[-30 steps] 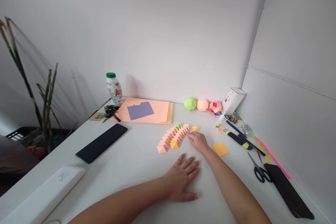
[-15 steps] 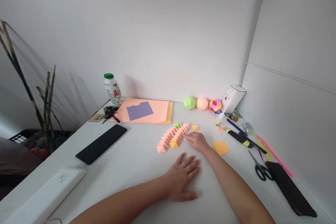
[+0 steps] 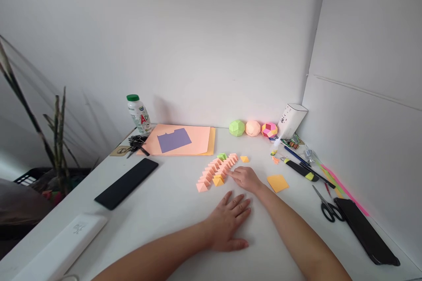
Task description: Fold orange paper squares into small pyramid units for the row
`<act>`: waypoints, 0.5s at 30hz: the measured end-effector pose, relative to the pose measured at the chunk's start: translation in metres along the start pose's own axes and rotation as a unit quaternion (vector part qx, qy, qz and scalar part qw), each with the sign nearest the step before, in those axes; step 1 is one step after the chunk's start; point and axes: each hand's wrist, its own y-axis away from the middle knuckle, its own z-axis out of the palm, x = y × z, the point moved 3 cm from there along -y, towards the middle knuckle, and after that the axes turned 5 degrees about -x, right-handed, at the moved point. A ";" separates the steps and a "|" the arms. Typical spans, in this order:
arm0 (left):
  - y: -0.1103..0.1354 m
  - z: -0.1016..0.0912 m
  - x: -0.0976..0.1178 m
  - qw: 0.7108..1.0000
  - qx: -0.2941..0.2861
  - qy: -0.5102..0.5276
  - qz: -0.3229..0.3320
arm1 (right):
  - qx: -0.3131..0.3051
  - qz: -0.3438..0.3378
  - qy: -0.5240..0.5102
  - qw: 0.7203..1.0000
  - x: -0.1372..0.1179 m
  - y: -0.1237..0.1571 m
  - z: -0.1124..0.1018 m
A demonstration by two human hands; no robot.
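Observation:
My left hand (image 3: pixel 230 224) lies flat on the white table, palm down, with its fingers spread and nothing in it. Beyond it, my right hand (image 3: pixel 246 179) points its index finger at the right-hand row of folded paper pyramids (image 3: pixel 226 166); the other fingers look curled under. The fingertip is at the row's right side, and I cannot tell whether it touches. A second row of peach paper pyramids (image 3: pixel 207 175) stands just to the left. Yellow pieces (image 3: pixel 218 180) form the near end of the right row, and green ones (image 3: pixel 222 156) sit at the far end.
A yellow paper square (image 3: pixel 278 183) and a small yellow piece (image 3: pixel 244 159) lie near my right hand. Scissors (image 3: pixel 329 210), a cutter (image 3: pixel 300 170) and a black case (image 3: pixel 367 230) are at the right. Paper balls (image 3: pixel 252 128), paper sheets (image 3: pixel 201 140) and a bottle (image 3: pixel 139 114) stand or lie at the back.
My right index finger has moved slightly left and nearer along the right row of paper pyramids. My left hand stays flat, and the view has shifted a little.

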 end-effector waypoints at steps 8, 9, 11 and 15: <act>-0.003 0.000 0.000 1.000 -0.019 0.000 -0.005 | 0.006 -0.020 0.004 1.000 -0.008 -0.002 -0.001; -0.003 0.000 0.000 1.000 -0.021 0.001 -0.006 | 0.005 -0.020 0.005 1.000 -0.008 -0.002 -0.001; -0.003 0.000 0.000 1.000 -0.025 0.003 -0.008 | 0.006 -0.026 0.007 1.000 -0.011 -0.001 -0.002; -0.002 0.000 0.000 1.000 -0.013 -0.005 -0.008 | 0.004 -0.062 0.004 0.998 -0.020 -0.001 -0.002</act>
